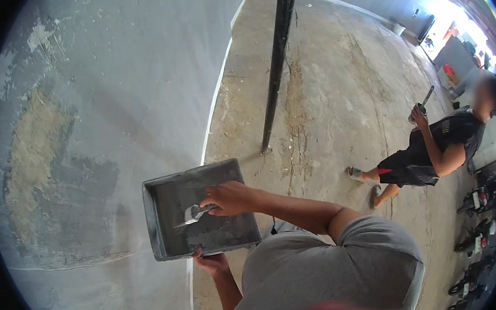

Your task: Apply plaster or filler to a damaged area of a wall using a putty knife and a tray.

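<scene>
A dark grey rectangular tray (154, 220) is held out in front of me beside the wall, with wet-looking grey material smeared over its inside. My left hand (211, 263) grips the tray's near edge from below; part of its fingers is hidden under the tray. Over the inside of the tray, my right hand (231, 198) is closed around the handle of a short hand tool with a pale, metal-looking head (192, 214). The tool's tip points left, low in the tray; its exact kind is not clear.
A grey wall (109, 96) with a rough bare patch (38, 148) rises at left. Beyond the tray a black pole (278, 53) meets the cracked concrete floor (330, 90). At right a person (445, 139) in dark clothes holds a stick-like tool. Several motorcycles (478, 233) stand at far right.
</scene>
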`<action>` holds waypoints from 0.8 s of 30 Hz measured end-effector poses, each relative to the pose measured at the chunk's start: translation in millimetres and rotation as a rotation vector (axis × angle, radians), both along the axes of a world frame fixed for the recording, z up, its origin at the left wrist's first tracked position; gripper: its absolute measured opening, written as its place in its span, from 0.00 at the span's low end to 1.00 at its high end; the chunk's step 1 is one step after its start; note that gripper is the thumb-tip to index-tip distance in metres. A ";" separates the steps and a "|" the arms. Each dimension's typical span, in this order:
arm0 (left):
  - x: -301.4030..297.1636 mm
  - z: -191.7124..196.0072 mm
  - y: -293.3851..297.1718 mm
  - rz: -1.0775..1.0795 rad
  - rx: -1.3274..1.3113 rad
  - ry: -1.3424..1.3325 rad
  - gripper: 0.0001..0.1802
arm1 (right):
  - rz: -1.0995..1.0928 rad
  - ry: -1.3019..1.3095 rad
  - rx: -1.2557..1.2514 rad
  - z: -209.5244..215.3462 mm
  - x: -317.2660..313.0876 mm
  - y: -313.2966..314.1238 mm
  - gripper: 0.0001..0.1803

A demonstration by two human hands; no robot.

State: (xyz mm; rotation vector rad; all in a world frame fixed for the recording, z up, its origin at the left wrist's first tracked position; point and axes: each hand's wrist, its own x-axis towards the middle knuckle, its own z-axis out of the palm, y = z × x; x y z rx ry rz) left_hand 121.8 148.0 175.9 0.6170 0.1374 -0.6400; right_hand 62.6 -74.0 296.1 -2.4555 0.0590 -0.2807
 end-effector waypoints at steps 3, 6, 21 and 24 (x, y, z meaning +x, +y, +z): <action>-18.9 7.7 -16.4 -0.038 0.017 -0.010 0.35 | -0.039 0.007 -0.091 -5.2 -22.3 -6.0 0.17; -36.1 8.3 -47.7 -0.047 0.025 0.000 0.34 | -0.055 0.017 -0.151 -13.5 -40.6 -30.6 0.17; -148.5 1.8 -112.1 -0.109 0.044 0.067 0.35 | -0.050 0.171 -0.176 -50.7 -134.9 -80.6 0.21; -150.9 -9.4 -109.0 -0.101 0.024 0.062 0.35 | -0.031 0.158 -0.158 -45.2 -141.8 -84.1 0.21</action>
